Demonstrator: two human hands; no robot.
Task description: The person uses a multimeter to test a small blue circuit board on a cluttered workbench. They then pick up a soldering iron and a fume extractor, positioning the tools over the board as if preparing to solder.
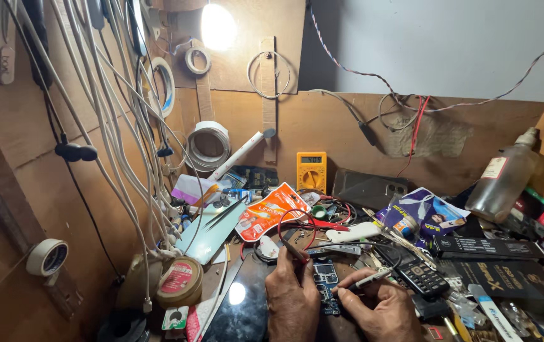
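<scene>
1. Head view: a cramped plywood workbench, seen from above, crowded with tools and parts; a small blue circuit board (326, 282) lies near the bottom centre and serves as the landmark.
2. Left hand (292, 297) rests just left of the board, fingers closed around a red probe (291, 248) that rises above the board's upper left.
3. Right hand (379, 310) sits just right of the board, pinching a black probe (373, 277) whose tip points toward the board's edge.
4. Beyond the board, against the back wall, stands a yellow multimeter (311, 170).
5. Right of the board lies a black keypad phone (414, 269); far right, a glass bottle (506, 177) leans in the corner.
6. Left of the board, white cables (120, 126) hang down the wooden side wall, past a round solder tin (180, 282).
7. High above the board, a bare bulb (218, 26) glows.
</scene>
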